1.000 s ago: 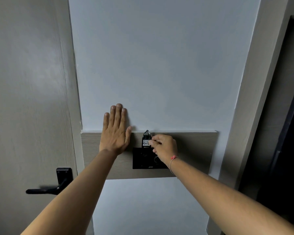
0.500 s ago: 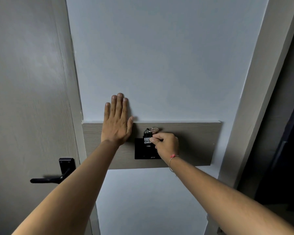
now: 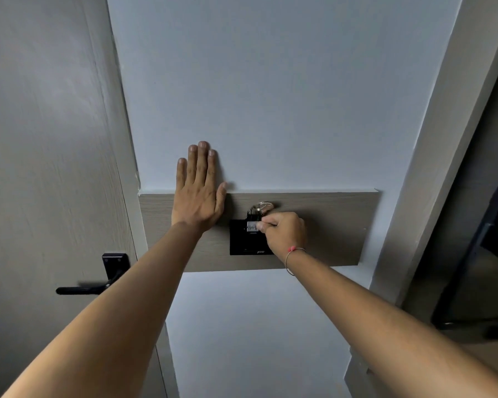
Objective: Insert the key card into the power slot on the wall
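Observation:
A black power slot unit (image 3: 246, 241) is fixed on a wood-grain panel (image 3: 328, 228) on the white wall. My right hand (image 3: 285, 232) pinches a small black key card (image 3: 252, 224) with a white label; the card stands upright at the unit's top edge, its lower part hidden in or behind the unit. A metal key ring (image 3: 263, 206) hangs off the card's top. My left hand (image 3: 198, 193) lies flat, fingers spread, against the wall and panel to the left of the unit.
A grey door with a black lever handle (image 3: 98, 282) stands at the left. A grey door frame (image 3: 431, 168) runs up the right side, with a dark opening beyond it.
The card has sunk lower against the unit under my right hand, and the key ring now shows above the card. My left hand stays flat on the wall.

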